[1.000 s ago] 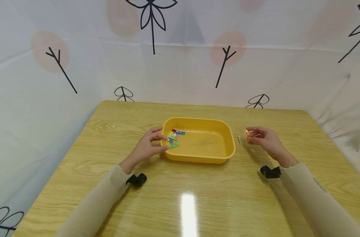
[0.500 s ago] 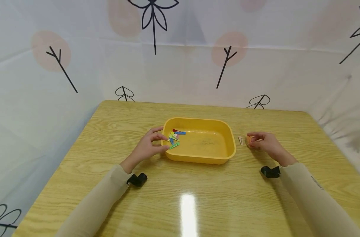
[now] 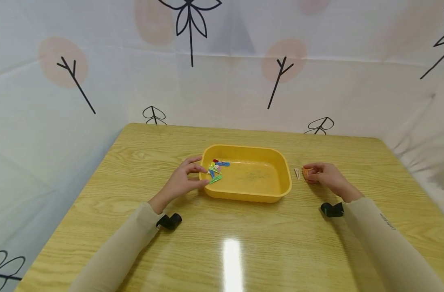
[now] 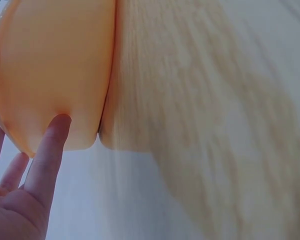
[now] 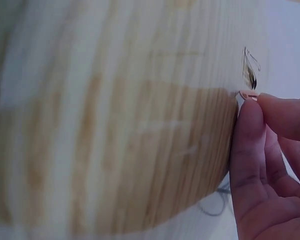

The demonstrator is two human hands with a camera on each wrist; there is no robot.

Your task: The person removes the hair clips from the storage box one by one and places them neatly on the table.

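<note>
A yellow plastic tray [image 3: 254,197] stands mid-table, with several small colourful hair clips, including a green one [image 3: 215,179] and a blue one [image 3: 223,164], bunched at its left end. My left hand [image 3: 179,180] is at that end, its fingers fairly straight against the tray wall and rim; they do not close round any clip. To the right of the tray, my right hand [image 3: 329,177] pinches an orange hair clip [image 5: 246,94] between thumb and index finger, low by the tabletop. Fingers cover much of it. A beige hair clip [image 3: 297,173] lies between this hand and the tray.
The wood-grain table [image 3: 141,142] reaches back to a white cloth [image 3: 222,93] with plant drawings. More cloth hangs at left and right. Black wrist straps [image 3: 168,222] sit at both sleeve ends.
My right hand has lowered with the orange clip, from above the table to near its surface, beside the beige clip. The left hand has stayed at the tray.
</note>
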